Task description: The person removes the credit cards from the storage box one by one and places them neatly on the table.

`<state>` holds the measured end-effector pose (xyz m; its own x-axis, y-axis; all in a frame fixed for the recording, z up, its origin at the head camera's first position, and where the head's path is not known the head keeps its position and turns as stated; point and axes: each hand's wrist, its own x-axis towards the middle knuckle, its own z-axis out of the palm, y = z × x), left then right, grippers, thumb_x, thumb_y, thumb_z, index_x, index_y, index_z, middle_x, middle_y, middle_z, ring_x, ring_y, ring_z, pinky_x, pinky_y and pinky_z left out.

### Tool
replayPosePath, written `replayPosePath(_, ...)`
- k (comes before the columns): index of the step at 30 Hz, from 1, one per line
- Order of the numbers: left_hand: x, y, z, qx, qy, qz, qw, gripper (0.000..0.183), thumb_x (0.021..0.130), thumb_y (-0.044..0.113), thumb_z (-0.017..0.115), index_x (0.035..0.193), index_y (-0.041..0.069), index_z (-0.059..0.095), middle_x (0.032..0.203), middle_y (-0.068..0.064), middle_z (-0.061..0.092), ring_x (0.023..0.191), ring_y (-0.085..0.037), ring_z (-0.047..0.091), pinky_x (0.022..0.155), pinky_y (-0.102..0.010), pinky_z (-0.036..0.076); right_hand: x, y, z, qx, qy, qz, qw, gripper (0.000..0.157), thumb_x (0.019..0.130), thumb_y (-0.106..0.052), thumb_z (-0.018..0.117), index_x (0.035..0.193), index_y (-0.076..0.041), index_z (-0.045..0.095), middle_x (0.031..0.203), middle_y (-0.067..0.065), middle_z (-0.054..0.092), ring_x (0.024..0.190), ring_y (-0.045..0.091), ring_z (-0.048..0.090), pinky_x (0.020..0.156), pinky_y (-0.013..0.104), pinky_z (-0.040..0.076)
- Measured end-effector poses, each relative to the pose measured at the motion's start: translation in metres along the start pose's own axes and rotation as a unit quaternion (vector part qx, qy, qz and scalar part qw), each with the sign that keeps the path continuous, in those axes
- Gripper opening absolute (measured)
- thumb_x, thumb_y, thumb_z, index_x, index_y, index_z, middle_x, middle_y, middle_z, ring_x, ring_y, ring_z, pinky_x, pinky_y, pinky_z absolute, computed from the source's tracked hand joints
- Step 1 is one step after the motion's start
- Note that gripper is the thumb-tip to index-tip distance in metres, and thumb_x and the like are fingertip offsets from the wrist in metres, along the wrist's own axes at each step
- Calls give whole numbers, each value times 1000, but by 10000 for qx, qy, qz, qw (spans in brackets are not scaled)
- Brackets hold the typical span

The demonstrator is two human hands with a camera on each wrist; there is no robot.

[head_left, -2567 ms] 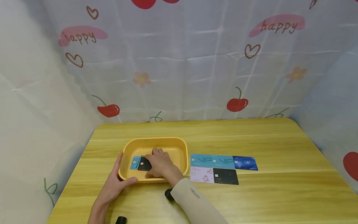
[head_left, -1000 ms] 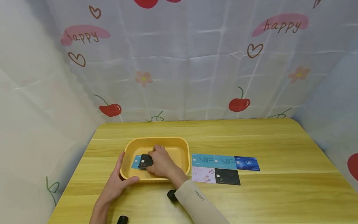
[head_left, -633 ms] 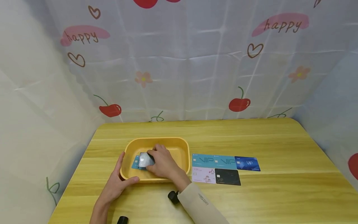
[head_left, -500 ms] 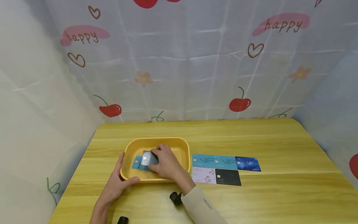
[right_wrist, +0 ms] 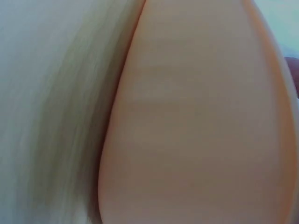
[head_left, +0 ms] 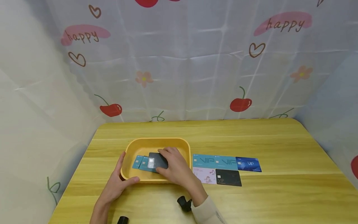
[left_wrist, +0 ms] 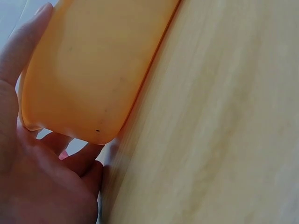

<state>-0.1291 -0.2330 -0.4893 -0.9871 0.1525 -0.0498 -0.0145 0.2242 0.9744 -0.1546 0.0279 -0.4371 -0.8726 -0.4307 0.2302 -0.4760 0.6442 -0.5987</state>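
Note:
A black VIP card (head_left: 157,161) is pinched between the thumb and fingers of my right hand (head_left: 176,166), just above the inside of a yellow plastic basin (head_left: 156,139). Beneath and left of it, overlapping blue VIP cards (head_left: 143,163) lie on the basin's floor. My left hand (head_left: 113,185) grips the basin's left end, its thumb along the front rim. In the left wrist view, the fingers (left_wrist: 86,158) wrap that end of the basin (left_wrist: 93,70). The right wrist view shows only the basin's outer wall (right_wrist: 196,121), and the right hand's fingers are hardly seen there.
Right of the basin, cards lie edge to edge in two rows: two light blue cards (head_left: 204,161), a dark blue card (head_left: 248,164), a pink card (head_left: 204,175) and a black card (head_left: 228,177). A printed curtain (head_left: 207,71) hangs behind the wooden table (head_left: 279,146).
My right hand has lifted the black card off the blue ones and moved it to the right, uncovering more of a second blue card. The left hand stays on the basin.

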Motion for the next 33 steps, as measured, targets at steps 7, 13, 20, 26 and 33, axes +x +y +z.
replayPosePath(7,-2,1,1,34,53,-10,10000,110,85,9,77,160,19,-4,161,-17,10,131,-36,38,92,-15,41,-18,5,-12,128,80,-130,9998,54,87,-26,77,134,-5,60,130,4,59,121,23,49,95,40,45)
replayPosePath(13,-2,4,2,-126,39,-22,9999,110,86,8,77,160,22,-3,159,-19,15,128,-37,42,91,-17,43,-28,5,-30,307,273,-252,9988,53,85,-24,79,133,-7,62,130,5,60,122,24,50,93,44,45)
replayPosePath(20,-1,1,1,-123,10,-96,9999,111,86,9,77,160,21,-5,160,-17,14,124,-35,46,91,-19,44,-35,8,-44,156,-62,-193,9997,55,87,-23,78,136,-7,59,133,5,57,124,26,49,95,45,45)
replayPosePath(26,0,-2,0,-134,-16,-66,9999,111,86,8,77,160,20,-5,159,-18,16,122,-33,49,91,-21,45,-40,15,-54,119,-169,161,9997,58,86,-23,79,137,-6,58,135,7,55,124,29,48,96,46,45)
replayPosePath(33,-1,-1,0,-194,-25,-55,9998,111,86,8,76,160,21,-5,158,-17,18,122,-33,49,91,-21,46,-43,23,-62,80,-49,330,9994,57,84,-17,81,135,-3,60,133,9,56,123,30,49,97,45,46)
